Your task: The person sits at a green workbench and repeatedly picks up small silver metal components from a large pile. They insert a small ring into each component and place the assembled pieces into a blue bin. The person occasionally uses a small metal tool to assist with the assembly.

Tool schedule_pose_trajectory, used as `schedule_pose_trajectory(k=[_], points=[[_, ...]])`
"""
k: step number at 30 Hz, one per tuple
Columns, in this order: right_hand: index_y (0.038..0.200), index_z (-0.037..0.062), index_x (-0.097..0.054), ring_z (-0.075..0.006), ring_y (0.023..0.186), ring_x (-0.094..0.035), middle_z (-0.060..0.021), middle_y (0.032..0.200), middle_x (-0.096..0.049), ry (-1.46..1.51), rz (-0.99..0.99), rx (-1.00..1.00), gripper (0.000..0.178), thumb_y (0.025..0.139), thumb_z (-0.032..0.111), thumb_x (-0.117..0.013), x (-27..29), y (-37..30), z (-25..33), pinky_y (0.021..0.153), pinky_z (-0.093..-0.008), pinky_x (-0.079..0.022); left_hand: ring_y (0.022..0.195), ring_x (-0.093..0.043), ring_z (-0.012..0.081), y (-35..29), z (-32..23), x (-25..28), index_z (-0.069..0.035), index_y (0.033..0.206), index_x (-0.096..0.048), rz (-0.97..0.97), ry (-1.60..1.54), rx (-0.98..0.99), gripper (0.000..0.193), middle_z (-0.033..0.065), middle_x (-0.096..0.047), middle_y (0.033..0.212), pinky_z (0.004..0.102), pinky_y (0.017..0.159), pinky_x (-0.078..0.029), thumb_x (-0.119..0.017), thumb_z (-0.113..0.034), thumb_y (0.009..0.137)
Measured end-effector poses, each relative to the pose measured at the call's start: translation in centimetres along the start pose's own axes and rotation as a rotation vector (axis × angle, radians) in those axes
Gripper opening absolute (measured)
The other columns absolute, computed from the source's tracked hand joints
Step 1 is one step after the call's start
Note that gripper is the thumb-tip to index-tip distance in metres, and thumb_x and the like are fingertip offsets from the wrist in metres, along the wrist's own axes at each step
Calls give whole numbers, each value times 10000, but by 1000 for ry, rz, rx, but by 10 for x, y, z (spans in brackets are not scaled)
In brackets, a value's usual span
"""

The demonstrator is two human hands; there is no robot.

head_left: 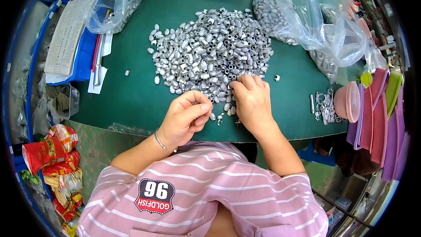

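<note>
Dusty-pink fabric top [197,180] with thin white stripes that go kinda wavy over the folds, and short sleeves [115,174] in the same stripes. Main eye-catcher's a shield-shaped black-and-red badge [154,196] with white lettering and a dotted white border. Open neckline [222,220] sits right of the badge. Up past the badge, the left hand [184,116] has a slim silvery metal bangle [159,140] at its wrist.

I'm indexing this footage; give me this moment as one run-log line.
metal pieces: heaped on green table; left hand: curled beside heap's near edge; right hand: at heap's near edge; held items: unclear
</note>
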State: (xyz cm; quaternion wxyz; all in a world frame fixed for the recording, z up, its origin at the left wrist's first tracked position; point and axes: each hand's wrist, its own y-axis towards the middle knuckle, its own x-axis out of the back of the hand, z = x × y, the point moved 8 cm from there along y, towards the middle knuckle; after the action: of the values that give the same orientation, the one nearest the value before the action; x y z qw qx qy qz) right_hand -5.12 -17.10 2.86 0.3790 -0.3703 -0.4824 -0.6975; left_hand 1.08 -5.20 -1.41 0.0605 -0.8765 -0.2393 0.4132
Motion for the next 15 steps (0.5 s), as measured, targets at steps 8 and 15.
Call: schedule_pose_trajectory(k=[8, 15], points=[[820, 56, -584, -255, 812, -530, -71, 827, -563, 83, 28, 37, 186, 639, 17, -599, 0, -6, 9, 702, -367, -401, 485, -354, 44, -8, -23, -9, -14, 906, -535, 92, 25, -25, 55, 0, -473, 641, 183, 402, -245, -554, -41, 861], [1091, 36, -506, -126, 788, -564, -54, 883, -593, 1058, -42, -469, 413, 720, -75, -650, -9, -28, -31, 697, -248, -457, 439, -445, 140, -82, -135, -132, 24, 836, -661, 1410, 436, -390, 278, 40, -523, 609, 275, 369, -299, -740, -229, 751]])
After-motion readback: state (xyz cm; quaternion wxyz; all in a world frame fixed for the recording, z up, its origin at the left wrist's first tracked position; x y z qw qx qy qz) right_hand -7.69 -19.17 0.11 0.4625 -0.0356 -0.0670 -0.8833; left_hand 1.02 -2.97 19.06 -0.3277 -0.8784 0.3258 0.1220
